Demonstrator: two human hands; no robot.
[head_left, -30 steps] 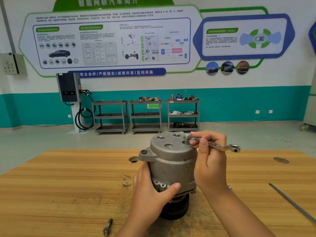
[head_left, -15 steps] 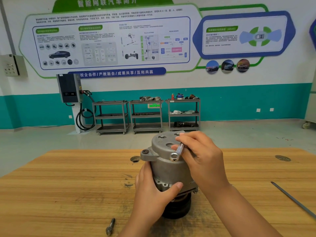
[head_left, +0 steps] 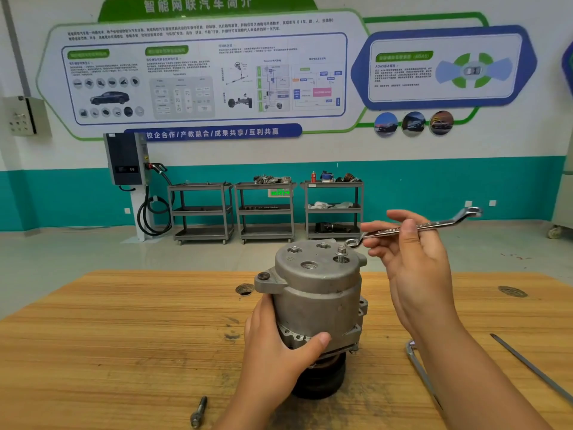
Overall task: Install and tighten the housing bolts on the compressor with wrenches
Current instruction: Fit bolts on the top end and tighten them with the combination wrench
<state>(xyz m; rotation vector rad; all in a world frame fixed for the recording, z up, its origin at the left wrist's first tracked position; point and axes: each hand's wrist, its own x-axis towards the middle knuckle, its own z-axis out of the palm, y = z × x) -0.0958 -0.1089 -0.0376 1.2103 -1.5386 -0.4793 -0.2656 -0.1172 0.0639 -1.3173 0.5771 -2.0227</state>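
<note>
The grey compressor (head_left: pixel 316 293) stands upright on its black pulley in the middle of the wooden table (head_left: pixel 124 336). My left hand (head_left: pixel 276 352) grips its lower housing from the front. My right hand (head_left: pixel 409 265) pinches a double-ended ring wrench (head_left: pixel 412 228) between thumb and fingers, holding it in the air to the right of the housing top. The wrench's near ring hangs just beside a raised housing bolt (head_left: pixel 341 254) without sitting on it. Two more bolts (head_left: pixel 294 250) lie seated in the top face.
A loose long bolt (head_left: pixel 198 412) lies on the table near the front edge. A second metal tool (head_left: pixel 423 373) lies right of the compressor under my right forearm, and a thin metal rod (head_left: pixel 533 370) lies further right. Tool carts (head_left: pixel 265 209) line the far wall.
My right hand swung the wrench round over the bolt, then lifted it off and out to the right. My left hand kept its hold on the compressor.
</note>
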